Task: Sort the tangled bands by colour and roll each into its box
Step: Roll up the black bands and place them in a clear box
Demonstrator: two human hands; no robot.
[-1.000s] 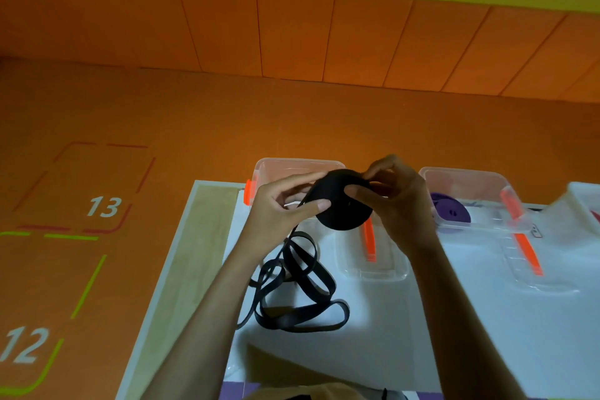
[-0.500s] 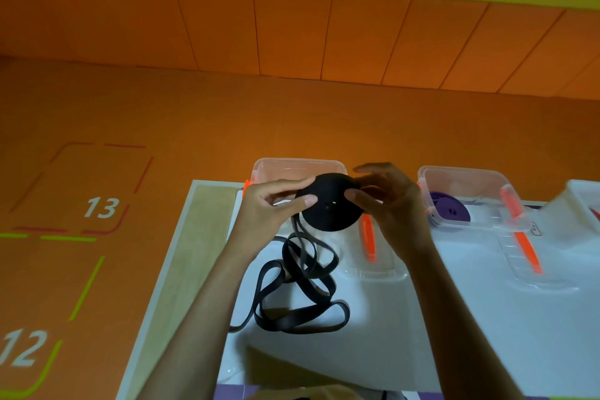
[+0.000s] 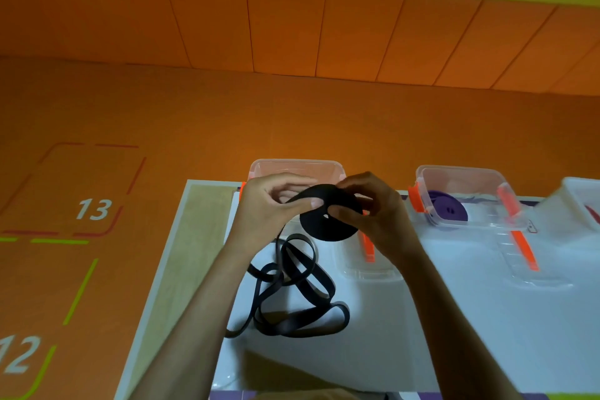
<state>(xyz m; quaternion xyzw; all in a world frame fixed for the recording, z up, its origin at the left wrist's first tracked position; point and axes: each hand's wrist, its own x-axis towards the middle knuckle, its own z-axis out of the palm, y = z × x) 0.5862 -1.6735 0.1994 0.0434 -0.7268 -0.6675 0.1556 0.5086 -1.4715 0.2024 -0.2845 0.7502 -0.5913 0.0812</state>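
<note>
Left hand (image 3: 269,204) pinches black band (image 3: 293,328); right hand (image 3: 376,217) grips black roll (image 3: 324,227) above white tabletop (image 3: 422,334). Loose band loops lie on tabletop, in front of black roll. Clear box (image 3: 292,162) just behind black roll. Purple roll (image 3: 448,209) in second box (image 3: 461,169), right of black roll.

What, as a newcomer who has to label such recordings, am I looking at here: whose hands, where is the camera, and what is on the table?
There is no machine here. A person wears a camera on the head, which looks down at their own bare hands. The left hand and right hand both pinch a black band. Part of it is wound into a flat roll between them, and the rest lies in loose loops on the white table. Behind the hands stands a clear box. A second box to its right holds a purple roll.
</note>
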